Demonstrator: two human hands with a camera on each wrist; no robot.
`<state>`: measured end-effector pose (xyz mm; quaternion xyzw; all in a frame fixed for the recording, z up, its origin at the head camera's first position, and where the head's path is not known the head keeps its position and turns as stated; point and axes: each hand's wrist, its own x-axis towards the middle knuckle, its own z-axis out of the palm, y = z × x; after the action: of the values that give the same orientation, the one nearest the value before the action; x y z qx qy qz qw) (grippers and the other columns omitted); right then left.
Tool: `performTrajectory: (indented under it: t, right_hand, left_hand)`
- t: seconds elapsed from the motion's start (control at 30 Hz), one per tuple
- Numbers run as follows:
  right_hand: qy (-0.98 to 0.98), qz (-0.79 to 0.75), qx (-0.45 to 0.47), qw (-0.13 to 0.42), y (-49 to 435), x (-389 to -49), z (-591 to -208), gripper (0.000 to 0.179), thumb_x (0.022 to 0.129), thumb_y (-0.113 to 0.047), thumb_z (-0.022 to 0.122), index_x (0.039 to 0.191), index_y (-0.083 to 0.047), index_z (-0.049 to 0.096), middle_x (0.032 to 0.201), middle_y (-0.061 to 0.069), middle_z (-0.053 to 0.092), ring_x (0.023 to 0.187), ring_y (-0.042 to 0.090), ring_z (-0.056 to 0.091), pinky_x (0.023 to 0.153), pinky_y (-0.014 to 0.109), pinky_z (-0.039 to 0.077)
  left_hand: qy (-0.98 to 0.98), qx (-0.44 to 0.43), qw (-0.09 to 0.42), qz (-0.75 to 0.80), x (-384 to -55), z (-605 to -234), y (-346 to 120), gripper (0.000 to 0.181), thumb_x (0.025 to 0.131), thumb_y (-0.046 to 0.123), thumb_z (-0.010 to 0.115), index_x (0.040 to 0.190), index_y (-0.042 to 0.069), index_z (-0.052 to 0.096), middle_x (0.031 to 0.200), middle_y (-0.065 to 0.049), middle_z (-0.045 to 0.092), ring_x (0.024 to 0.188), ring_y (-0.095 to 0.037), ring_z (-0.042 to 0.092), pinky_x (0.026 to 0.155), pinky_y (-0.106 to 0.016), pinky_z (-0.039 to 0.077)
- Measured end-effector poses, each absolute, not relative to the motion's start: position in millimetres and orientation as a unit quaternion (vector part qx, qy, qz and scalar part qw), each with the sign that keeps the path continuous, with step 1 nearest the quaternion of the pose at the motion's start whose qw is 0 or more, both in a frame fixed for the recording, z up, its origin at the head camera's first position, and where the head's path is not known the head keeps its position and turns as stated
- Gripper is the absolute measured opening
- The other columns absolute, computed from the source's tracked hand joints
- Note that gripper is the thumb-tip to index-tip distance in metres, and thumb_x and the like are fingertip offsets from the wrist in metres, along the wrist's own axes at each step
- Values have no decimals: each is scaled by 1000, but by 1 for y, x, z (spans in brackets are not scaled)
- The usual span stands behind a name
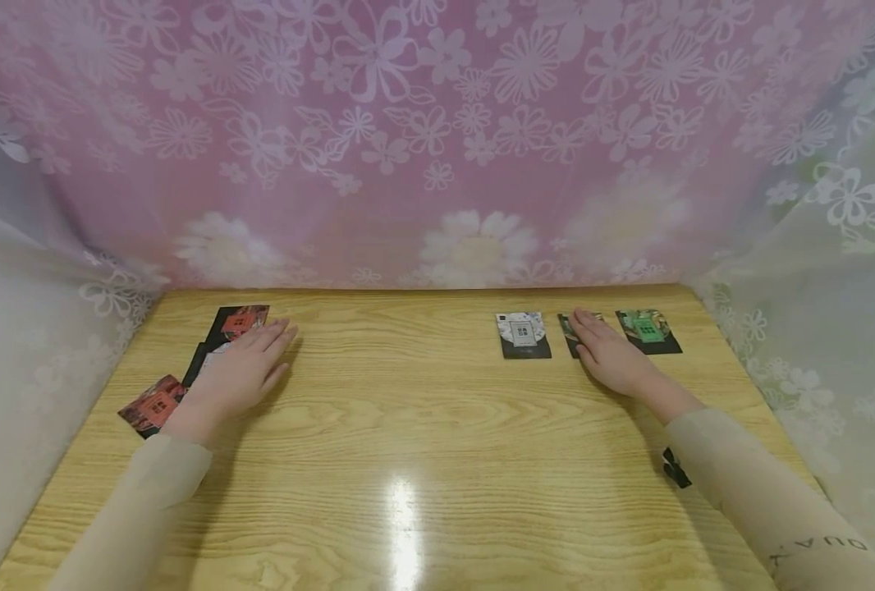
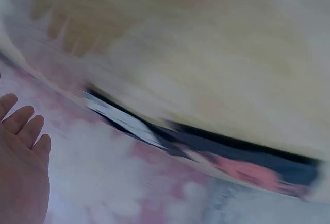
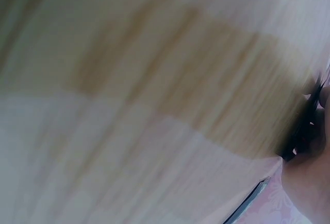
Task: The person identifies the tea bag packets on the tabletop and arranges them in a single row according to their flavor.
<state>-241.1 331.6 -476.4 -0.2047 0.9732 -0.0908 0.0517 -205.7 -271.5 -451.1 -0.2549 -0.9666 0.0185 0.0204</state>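
Observation:
On the left of the table my left hand [image 1: 234, 373] reaches over a group of small flat packets, fingers stretched out. A red-and-black packet [image 1: 244, 318] lies beyond it, a black-and-white packet [image 1: 199, 361] is partly covered by it, and another red packet [image 1: 158, 404] sits beside the wrist. My right hand [image 1: 609, 353] rests its extended fingers over a dark green packet [image 1: 566, 328], mostly hidden. To either side of that packet lie a white-and-black packet [image 1: 524, 335] and a green-and-black packet [image 1: 648, 330]. Both wrist views are blurred.
The wooden table [image 1: 378, 410] meets a pink flowered curtain [image 1: 437, 164] at its far edge, with pale curtains at both sides. A small black object [image 1: 675, 468] shows by the right sleeve [image 1: 762, 492]; its kind is unclear.

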Motion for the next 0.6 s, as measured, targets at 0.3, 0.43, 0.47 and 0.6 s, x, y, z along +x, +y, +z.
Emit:
performTrajectory:
  t: [0.3, 0.43, 0.47, 0.6]
  right_hand:
    - [973, -96, -205, 54, 332, -241, -476, 60, 114, -18, 46, 163, 10, 28, 171, 34, 22, 159, 51, 23, 130, 67, 24]
    - [973, -97, -203, 61, 333, -242, -476, 60, 114, -18, 45, 164, 9, 26, 173, 32, 20, 161, 50, 21, 131, 66, 22]
    - [973, -96, -202, 62, 333, -242, -476, 61, 114, -18, 45, 164, 9, 26, 173, 33, 20, 160, 51, 21, 131, 67, 23]
    - [973, -94, -201, 66, 333, -242, -476, 61, 114, -19, 44, 165, 9, 25, 173, 32, 19, 161, 50, 20, 131, 67, 22]
  left_hand:
    - [-980, -197, -6, 8, -188, -459, -328, 63, 111, 27, 57, 162, -5, 37, 166, -31, 37, 154, -51, 36, 129, -63, 31]
    - [-984, -180, -8, 3, -185, -461, -347, 62, 110, 25, 56, 159, -9, 39, 164, -36, 36, 151, -56, 36, 127, -66, 32]
    - [-984, -178, -8, 5, -185, -462, -351, 62, 110, 25, 56, 159, -9, 39, 164, -36, 36, 150, -56, 37, 126, -67, 32]
    - [-985, -174, -13, 14, -186, -464, -360, 64, 109, 25, 58, 159, -10, 38, 164, -37, 34, 151, -55, 36, 126, -67, 32]
